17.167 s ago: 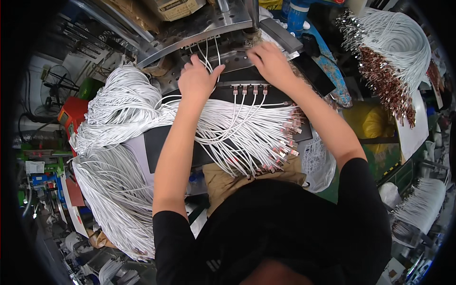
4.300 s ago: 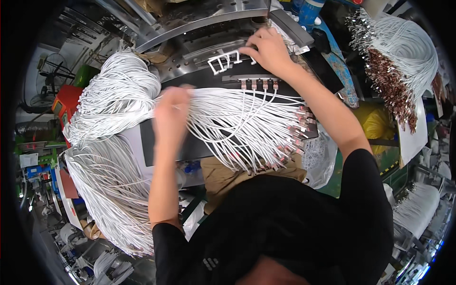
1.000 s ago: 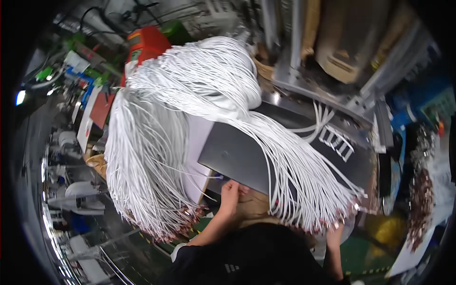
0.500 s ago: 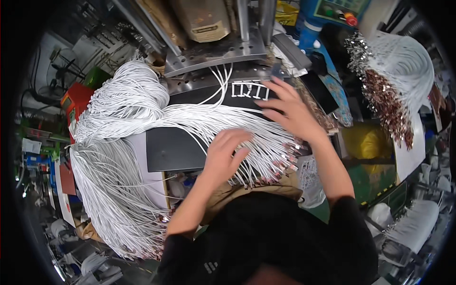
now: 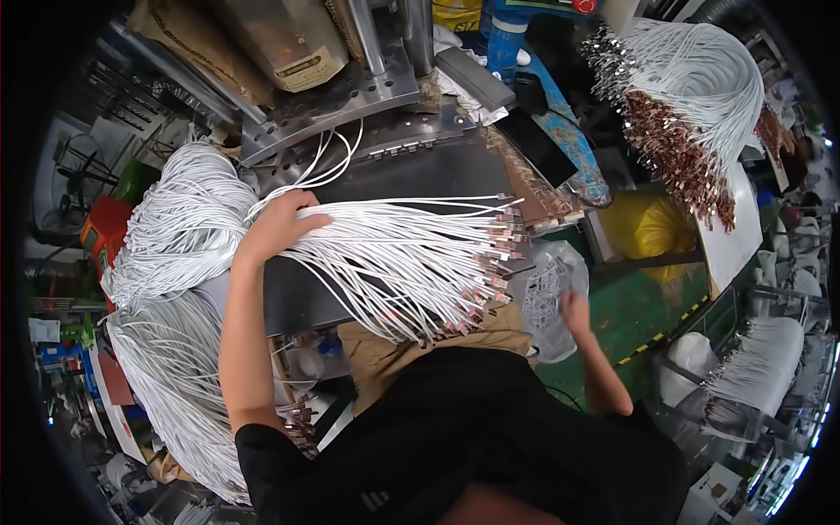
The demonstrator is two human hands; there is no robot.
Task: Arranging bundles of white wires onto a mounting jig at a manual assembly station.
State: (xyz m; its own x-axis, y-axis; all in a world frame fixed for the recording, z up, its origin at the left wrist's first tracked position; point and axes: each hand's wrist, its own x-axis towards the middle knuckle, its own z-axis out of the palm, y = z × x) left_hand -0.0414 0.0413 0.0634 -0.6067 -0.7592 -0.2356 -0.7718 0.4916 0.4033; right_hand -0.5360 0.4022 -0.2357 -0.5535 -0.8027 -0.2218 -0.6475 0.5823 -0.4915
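Two hands at work, well apart: the left hand [image 5: 278, 226] lies palm down on the fan of white cables [image 5: 394, 262], fingers curled over the strands where they bunch, pressing them against the dark metal work plate [image 5: 411, 171]. From that plate the cables spread toward the person's right, their coppery connector ends [image 5: 490, 262] hanging just past its edge. The right hand [image 5: 575, 308] is down off the plate's right corner, touching the clear plastic bag [image 5: 547, 297] of small white parts; whether it grips the bag, I cannot tell. Behind the plate stands a brown cardboard box [image 5: 293, 39] with a pale rectangular label. To the plate's right sits a yellow bag [image 5: 647, 229], and beyond it a second cable bundle [image 5: 691, 96] draped over a white sheet [image 5: 731, 236]. Left of the plate, a red box [image 5: 101, 236].
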